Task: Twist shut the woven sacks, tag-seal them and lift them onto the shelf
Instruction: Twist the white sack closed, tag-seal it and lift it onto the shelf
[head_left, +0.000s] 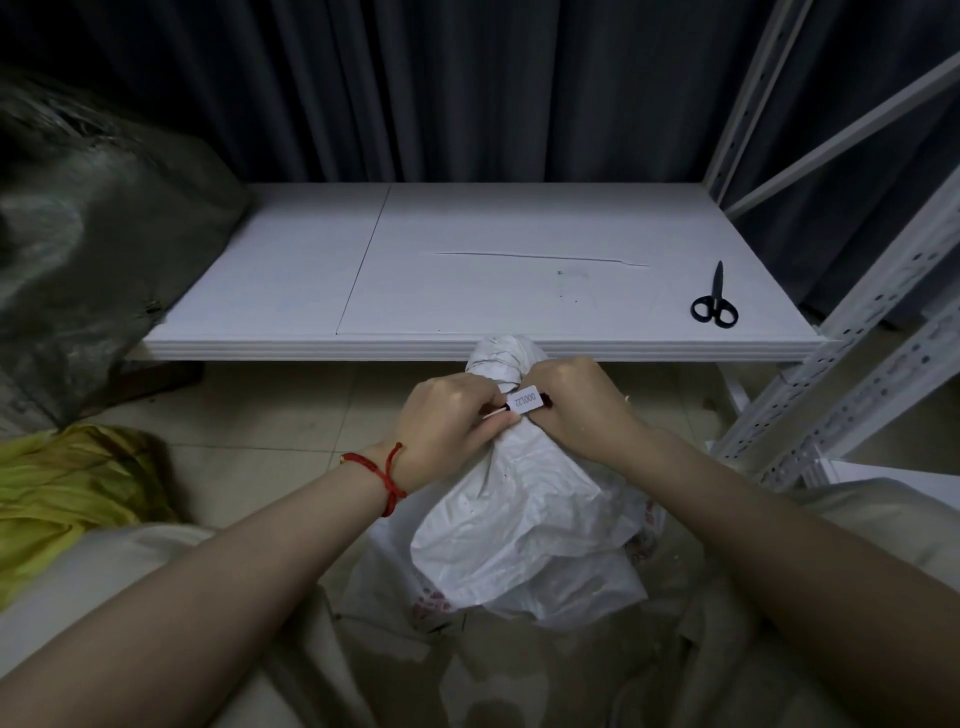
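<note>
A white woven sack (530, 514) stands on the floor between my arms, its neck twisted into a knob just below the shelf edge. A white numbered seal tag (524, 401) lies across the twisted neck. My left hand (449, 421) pinches the tag's strap on the left side of the neck. My right hand (576, 402) grips the neck and the tag's other end on the right. The white shelf board (467, 280) lies level just behind the sack.
Black scissors (715, 304) lie on the shelf's right end. A dark grey-green sack (88, 249) rests on the shelf's left end. A yellow sack (67, 488) lies on the floor at left. White perforated shelf uprights (852, 374) stand at right. More pale sacks lie around my knees.
</note>
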